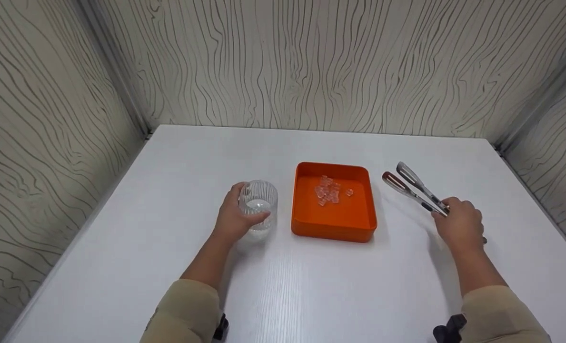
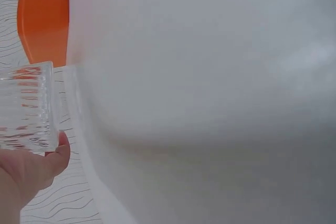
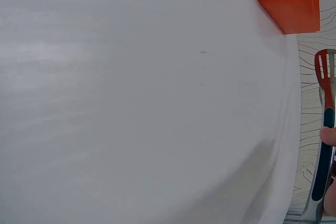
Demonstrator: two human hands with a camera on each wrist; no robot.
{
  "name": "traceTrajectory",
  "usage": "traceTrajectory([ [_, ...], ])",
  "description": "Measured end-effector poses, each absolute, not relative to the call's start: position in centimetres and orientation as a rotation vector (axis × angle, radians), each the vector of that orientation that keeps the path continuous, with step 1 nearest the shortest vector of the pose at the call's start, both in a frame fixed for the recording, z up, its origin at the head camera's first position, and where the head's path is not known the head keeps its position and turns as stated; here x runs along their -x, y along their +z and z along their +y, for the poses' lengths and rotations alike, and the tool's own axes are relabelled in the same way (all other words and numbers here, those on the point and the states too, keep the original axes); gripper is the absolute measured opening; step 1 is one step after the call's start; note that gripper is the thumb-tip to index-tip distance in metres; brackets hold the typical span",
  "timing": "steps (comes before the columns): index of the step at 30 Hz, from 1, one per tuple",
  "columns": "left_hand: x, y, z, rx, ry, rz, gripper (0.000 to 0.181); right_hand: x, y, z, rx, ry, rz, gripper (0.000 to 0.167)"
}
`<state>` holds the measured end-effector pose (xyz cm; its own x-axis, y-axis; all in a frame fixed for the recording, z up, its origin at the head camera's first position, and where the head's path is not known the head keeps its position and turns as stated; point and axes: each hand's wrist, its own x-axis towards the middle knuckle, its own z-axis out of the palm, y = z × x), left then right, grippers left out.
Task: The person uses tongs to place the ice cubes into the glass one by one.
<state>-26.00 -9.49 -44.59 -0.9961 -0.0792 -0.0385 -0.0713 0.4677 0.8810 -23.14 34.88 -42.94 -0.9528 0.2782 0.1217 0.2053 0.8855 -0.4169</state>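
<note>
My left hand (image 1: 235,218) grips a clear ribbed drinking glass (image 1: 259,200), its thumb across the near side and its fingers around the far left. In the left wrist view the glass (image 2: 26,106) appears sideways with the hand (image 2: 34,171) around it. My right hand (image 1: 460,224) holds metal tongs (image 1: 418,188) with dark grip panels and slotted heads, spread apart and pointing toward the back left. The tongs (image 3: 324,124) also show at the right wrist view's edge. Between the hands sits an orange square tray (image 1: 332,231) with several clear cubes (image 1: 328,190) inside.
Everything stands on a white table (image 1: 283,286). Wood-patterned panels (image 1: 292,62) enclose it at the back and both sides. The tray's raised walls lie just right of the glass and left of the tongs.
</note>
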Motion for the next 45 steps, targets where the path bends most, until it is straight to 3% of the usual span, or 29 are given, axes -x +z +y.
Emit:
traceTrajectory([
  [24, 20.9, -40.5, -6.3, 0.25, -1.799, -2.655, 0.084, 22.6, -40.2, 33.8, 0.078, 0.602, -2.822, 0.034],
  [45, 17.9, -42.9, -1.1, 0.473, -1.702, -2.844, 0.081, 22.2, -38.6, 31.1, -0.004, 0.45, -2.775, 0.033],
])
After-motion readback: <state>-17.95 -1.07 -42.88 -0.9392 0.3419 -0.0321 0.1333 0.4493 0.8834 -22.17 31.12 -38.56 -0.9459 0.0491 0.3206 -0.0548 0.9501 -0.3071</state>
